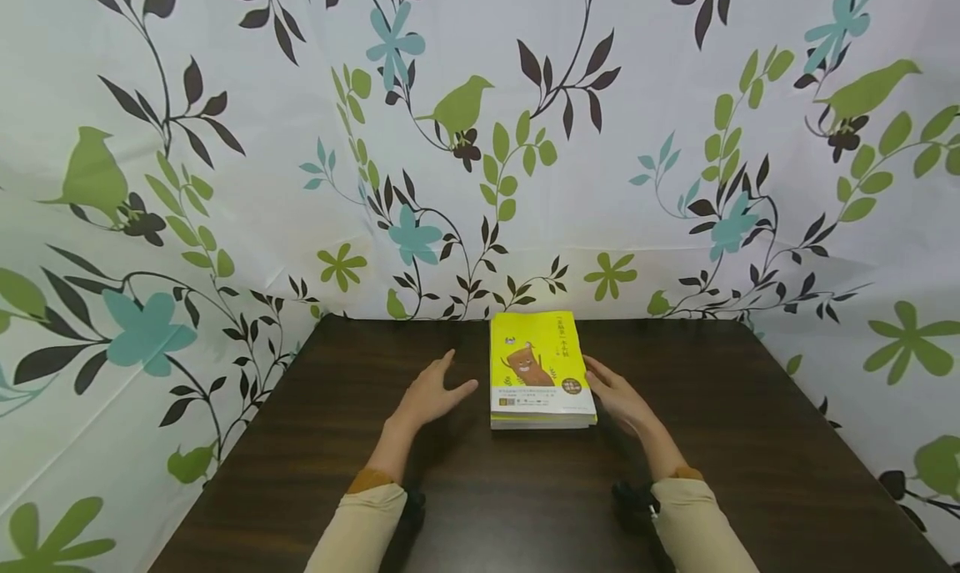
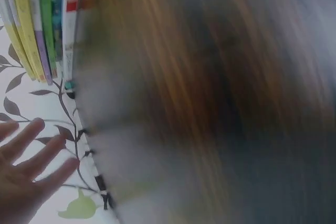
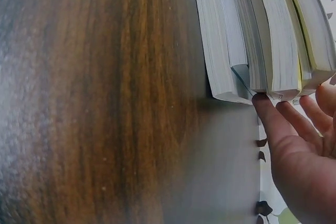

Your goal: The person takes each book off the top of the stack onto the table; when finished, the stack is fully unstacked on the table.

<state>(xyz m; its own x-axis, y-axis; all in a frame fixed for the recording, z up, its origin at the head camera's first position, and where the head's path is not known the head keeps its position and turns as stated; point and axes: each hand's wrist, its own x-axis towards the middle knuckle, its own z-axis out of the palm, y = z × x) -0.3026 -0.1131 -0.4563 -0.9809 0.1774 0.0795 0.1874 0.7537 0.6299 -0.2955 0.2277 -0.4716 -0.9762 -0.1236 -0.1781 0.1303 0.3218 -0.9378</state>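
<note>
A stack of several books lies on the dark table, topped by a yellow-covered book with a brown cartoon figure on its cover. Fingertips of my right hand touch the stack's right side, the fingers fairly straight. In the right wrist view that hand meets the lower ends of the stacked books, whose page edges show. My left hand hovers left of the stack, apart from it, with thumb and fingers spread. Coloured spines of the books appear beyond the left hand in its wrist view.
The dark wood-grain table reaches back to a white cloth printed with birds, leaves and flowers. This cloth hangs behind the table and along both sides. The stack sits near the table's back edge.
</note>
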